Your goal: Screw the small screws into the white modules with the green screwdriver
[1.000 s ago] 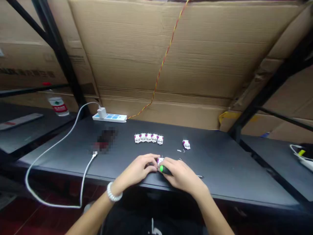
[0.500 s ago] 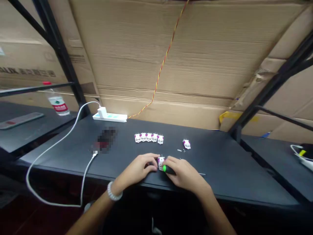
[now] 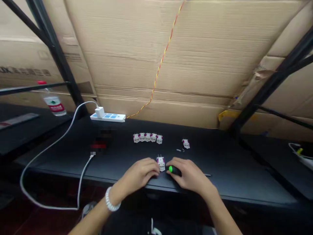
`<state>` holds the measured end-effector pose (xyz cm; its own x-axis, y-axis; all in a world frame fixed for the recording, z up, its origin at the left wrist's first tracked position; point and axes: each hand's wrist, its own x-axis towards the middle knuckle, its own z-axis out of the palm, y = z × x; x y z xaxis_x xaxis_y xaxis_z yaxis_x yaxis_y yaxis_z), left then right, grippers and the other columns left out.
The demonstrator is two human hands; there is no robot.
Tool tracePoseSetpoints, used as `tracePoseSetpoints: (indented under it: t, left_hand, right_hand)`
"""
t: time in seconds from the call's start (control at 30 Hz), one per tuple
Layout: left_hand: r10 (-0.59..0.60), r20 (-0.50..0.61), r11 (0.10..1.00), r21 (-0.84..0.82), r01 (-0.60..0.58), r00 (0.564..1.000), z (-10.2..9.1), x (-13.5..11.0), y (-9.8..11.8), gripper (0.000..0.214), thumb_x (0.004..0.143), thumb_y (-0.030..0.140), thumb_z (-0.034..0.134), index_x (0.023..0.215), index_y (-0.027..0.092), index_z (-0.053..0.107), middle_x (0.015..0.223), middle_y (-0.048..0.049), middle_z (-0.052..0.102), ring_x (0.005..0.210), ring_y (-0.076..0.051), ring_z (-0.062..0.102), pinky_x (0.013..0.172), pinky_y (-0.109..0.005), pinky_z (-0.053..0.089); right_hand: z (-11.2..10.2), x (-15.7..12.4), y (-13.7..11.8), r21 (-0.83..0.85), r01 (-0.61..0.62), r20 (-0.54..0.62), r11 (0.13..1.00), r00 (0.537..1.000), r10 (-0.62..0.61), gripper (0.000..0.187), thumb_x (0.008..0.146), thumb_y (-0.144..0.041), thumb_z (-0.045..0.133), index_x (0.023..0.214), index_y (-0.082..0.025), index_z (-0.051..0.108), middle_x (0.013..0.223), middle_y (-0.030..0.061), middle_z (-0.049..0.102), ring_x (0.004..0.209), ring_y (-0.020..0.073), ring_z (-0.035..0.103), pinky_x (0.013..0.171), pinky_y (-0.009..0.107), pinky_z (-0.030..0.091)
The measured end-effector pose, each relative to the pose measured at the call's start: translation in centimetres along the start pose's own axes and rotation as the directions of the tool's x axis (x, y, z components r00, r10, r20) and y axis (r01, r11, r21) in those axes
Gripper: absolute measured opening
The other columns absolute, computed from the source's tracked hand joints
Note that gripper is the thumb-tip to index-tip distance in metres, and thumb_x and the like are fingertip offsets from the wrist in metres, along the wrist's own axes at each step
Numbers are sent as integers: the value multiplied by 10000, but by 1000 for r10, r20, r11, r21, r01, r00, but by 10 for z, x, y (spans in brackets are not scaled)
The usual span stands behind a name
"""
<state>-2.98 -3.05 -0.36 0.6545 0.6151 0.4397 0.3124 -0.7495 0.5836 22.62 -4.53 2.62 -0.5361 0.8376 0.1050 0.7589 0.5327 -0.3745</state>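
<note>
White-and-purple module (image 3: 160, 163) on the counter (image 3: 234, 169), near its front edge, between two hands set apart. From my remote post I see the right hand (image 3: 189, 173) closed around a green-ended screwdriver (image 3: 176, 171), its shaft pointing away to the right. The left hand (image 3: 142, 172) curls against or just beside the module's left side; I cannot tell whether its fingers grip. Five like modules form a row (image 3: 147, 137) behind; a lone module (image 3: 186, 143) lies farther right, small pale pieces (image 3: 178, 150) near it. I judge that a sideways nudge from either hand could skid the module, and that a sweep of the shaft could scatter the pieces. Compared with half a second ago, the right hand stands farther right, screwdriver included, and no longer covers the module's right side.
</note>
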Motion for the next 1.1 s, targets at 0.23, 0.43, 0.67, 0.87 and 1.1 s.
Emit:
tracePoseSetpoints:
  t: [0.23, 0.43, 0.67, 0.87, 1.1]
  left_hand:
    - [-18, -2, 1000, 8, 18, 1000, 0, -1, 0, 219, 1079, 185, 533, 989, 201, 732, 1054, -57, 777, 995, -202, 722, 923, -297, 563]
    - [-16, -7, 1000, 25, 16, 1000, 3, -1, 1, 214, 1080, 183, 540, 994, 211, 734, 1074, -54, 776, 1010, -205, 718, 931, -308, 563]
    - [-24, -58, 999, 26, 26, 998, 5, -2, 2, 200, 1069, 175, 554, 995, 210, 737, 1070, -61, 773, 1008, -212, 716, 923, -321, 569]
    - [-27, -67, 999, 30, 29, 997, 5, -4, 2, 208, 1072, 187, 545, 1004, 221, 739, 1075, -56, 787, 998, -210, 732, 919, -315, 578]
    - [-19, -62, 1000, 23, 21, 998, 5, -5, 2, 201, 1068, 182, 553, 996, 213, 738, 1048, -55, 796, 969, -210, 748, 902, -300, 581]
  right_hand:
    - [3, 2, 0, 5, 50, 13, 999, 999, -50, 189, 1016, -264, 625, 1171, -263, 733, 1111, 47, 773, 994, 225, 743, 834, 301, 501]
    - [5, 3, 1, -12, 50, 13, 999, 999, -50, 172, 1000, -227, 630, 1142, -260, 723, 1103, 35, 767, 994, 215, 738, 812, 287, 479]
    - [6, 6, -5, -59, 64, 16, 996, 998, -63, 195, 968, -183, 640, 1131, -259, 717, 1102, 37, 748, 939, 195, 715, 754, 270, 444]
    - [10, 7, -6, -81, 54, 38, 995, 998, -51, 216, 945, -158, 644, 1125, -251, 717, 1082, 39, 744, 912, 187, 699, 742, 264, 423]
    - [13, 8, -6, -71, 40, 26, 997, 999, -38, 214, 937, -155, 645, 1115, -250, 717, 1068, 35, 739, 927, 189, 700, 749, 271, 414]
